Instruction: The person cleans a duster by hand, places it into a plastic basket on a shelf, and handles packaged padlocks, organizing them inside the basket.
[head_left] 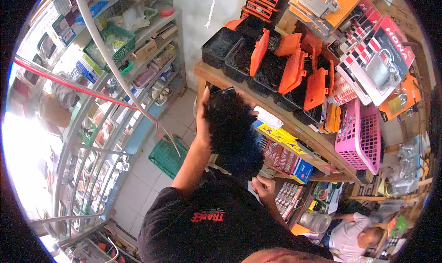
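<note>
My left hand (203, 115) is raised at the shelf's edge, its fingers wrapped round a black plastic bin (223, 91). Only a dark edge of that bin shows. Over most of it lies a bushy black feather duster (235, 136), which looks pressed against the bin's face. Lower and closer to my chest, my right hand (263, 188) is closed at the duster's near end, and its handle is mostly hidden. Just beyond, on the wooden shelf (216, 77), stand black bins (222, 46) of dark small hardware, several with raised orange lids (291, 74).
Carded padlocks (317, 5) and a pink basket (357, 138) crowd the shelf's right side. A green basket (169, 156) sits on the tiled floor (142, 189). Glass shelving (129, 102) lines the left, crossed by a pale pole (99, 37). Another person (352, 235) is at lower right.
</note>
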`<move>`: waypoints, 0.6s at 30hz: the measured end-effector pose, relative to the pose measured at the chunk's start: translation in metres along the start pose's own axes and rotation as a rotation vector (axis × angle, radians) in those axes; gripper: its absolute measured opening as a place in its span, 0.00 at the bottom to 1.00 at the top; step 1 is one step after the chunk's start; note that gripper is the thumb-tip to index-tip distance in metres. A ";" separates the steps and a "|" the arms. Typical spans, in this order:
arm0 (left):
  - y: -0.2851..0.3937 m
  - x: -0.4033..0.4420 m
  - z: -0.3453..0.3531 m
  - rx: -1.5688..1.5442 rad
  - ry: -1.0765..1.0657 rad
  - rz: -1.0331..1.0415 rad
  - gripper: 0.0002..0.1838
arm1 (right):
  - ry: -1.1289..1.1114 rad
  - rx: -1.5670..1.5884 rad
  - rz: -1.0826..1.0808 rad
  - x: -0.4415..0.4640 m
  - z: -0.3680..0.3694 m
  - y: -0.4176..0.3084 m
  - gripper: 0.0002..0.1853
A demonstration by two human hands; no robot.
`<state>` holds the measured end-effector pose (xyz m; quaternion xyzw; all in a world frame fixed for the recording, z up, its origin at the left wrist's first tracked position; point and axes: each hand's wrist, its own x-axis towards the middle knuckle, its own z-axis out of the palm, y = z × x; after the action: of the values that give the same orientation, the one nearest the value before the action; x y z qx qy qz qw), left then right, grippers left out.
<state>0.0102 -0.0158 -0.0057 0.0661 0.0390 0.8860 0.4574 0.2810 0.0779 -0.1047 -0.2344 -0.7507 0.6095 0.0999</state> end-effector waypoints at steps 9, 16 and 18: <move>-0.007 0.000 -0.008 0.050 -0.021 0.001 0.40 | 0.022 0.149 0.040 0.003 0.007 -0.001 0.16; 0.012 0.002 0.004 0.215 0.030 0.165 0.38 | -0.034 -0.084 -0.080 -0.004 -0.002 0.016 0.16; 0.005 -0.002 0.005 0.150 -0.010 0.118 0.38 | -0.050 0.053 0.047 0.004 -0.002 -0.007 0.16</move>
<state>0.0080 -0.0207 -0.0001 0.1068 0.0988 0.9056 0.3983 0.2767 0.0802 -0.0979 -0.2338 -0.7309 0.6370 0.0728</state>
